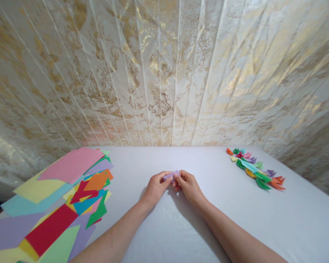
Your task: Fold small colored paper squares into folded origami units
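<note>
A small folded piece of purple paper [171,176] is pinched between both hands over the middle of the white table. My left hand [158,185] grips its left end, thumb on top and fingers curled beneath. At the right end, my right hand [188,183] holds it between thumb and fingers. Parts of the paper are hidden by the fingers, so its full shape does not show.
Loose coloured paper sheets, with a pink sheet [76,164] and a red sheet [55,227] among them, cover the table's left side. Several small folded paper figures [263,177] lie at the right. A gold-patterned curtain [164,80] hangs behind the white table [159,233].
</note>
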{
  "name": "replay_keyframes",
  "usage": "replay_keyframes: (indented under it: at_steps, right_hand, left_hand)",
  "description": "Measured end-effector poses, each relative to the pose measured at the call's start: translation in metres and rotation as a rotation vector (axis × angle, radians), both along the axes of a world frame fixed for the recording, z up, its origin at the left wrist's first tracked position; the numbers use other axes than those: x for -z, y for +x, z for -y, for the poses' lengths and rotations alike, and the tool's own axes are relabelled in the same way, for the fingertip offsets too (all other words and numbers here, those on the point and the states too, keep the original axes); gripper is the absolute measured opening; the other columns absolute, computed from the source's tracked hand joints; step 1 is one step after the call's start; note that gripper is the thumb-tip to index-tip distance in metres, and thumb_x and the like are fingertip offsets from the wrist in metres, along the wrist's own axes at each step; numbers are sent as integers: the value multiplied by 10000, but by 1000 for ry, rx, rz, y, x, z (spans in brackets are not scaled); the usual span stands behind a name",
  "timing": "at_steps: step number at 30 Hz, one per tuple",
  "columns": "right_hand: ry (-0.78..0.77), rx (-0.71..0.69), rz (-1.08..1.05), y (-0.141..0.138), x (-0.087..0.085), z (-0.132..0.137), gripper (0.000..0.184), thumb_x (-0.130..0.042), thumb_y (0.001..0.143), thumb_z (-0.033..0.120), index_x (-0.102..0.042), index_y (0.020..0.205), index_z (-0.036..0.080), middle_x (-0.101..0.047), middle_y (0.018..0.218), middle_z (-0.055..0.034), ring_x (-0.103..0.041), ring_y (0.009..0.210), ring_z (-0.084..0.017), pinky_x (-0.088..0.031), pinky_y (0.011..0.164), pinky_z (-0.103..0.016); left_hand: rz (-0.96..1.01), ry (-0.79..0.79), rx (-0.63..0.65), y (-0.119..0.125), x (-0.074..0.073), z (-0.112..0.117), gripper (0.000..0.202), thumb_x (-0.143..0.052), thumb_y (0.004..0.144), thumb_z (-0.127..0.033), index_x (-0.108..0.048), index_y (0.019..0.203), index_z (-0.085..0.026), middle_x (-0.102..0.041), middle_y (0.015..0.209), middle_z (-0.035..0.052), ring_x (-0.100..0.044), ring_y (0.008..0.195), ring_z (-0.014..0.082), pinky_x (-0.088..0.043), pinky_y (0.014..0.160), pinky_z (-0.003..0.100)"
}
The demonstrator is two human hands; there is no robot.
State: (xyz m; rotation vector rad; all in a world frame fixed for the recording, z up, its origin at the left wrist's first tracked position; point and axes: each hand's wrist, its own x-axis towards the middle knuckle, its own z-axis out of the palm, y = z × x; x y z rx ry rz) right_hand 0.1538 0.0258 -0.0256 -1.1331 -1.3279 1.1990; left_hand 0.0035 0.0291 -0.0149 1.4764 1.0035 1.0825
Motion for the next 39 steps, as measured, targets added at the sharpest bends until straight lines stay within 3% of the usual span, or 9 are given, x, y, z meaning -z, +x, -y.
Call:
replay_keyframes:
  at_steps: [7, 13, 16, 19, 25, 39]
  right_hand:
    - [-5, -1, 31, 0, 0, 1, 431, -577, 799, 600, -524, 682, 188, -603, 569, 10, -513, 459, -108, -407, 488, -242]
    - [66, 74, 135, 1, 3, 0, 308, -571, 839, 484, -468, 724, 218, -526, 513, 56, -476, 447, -117, -361, 468, -239]
    - [104, 141, 157, 2, 4, -1, 255, -594, 829, 448, -487, 830, 216, -487, 518, 83, -458, 441, -116, -343, 455, -232]
    - [105, 139, 128, 4, 3, -1, 292, -611, 813, 452, -519, 952, 212, -555, 646, 57, -505, 485, -119, -380, 463, -233]
    - [109, 82, 183, 5, -4, -1, 289, -600, 814, 468, -560, 733, 194, -560, 577, 23, -511, 546, -137, -394, 544, -254]
    - [119, 84, 149, 5, -2, -2, 293, -584, 817, 478, -549, 734, 198, -554, 590, 23, -518, 551, -142, -405, 546, -266]
  left_hand:
    - [55, -54, -5, 4, 4, -2, 299, -622, 797, -364, -744, 940, -131, -705, 717, 37, -619, 673, 159, -496, 691, 260]
    - [54, -122, -35, 3, 6, -2, 309, -651, 766, -382, -753, 934, -143, -743, 820, 51, -647, 726, 172, -513, 688, 262]
    - [55, -137, -38, 2, 4, -2, 313, -655, 758, -388, -754, 931, -146, -743, 820, 49, -650, 728, 175, -515, 689, 266]
    - [51, -124, -40, 1, 2, -2, 311, -648, 765, -383, -752, 926, -138, -738, 801, 48, -646, 729, 175, -509, 699, 267]
    - [58, -93, -24, 0, 0, -2, 283, -635, 780, -362, -744, 897, -129, -726, 784, 44, -632, 731, 169, -501, 724, 266]
    - [39, -83, -41, 1, 8, -6, 255, -630, 776, -352, -734, 877, -142, -736, 815, 44, -655, 699, 163, -529, 709, 271]
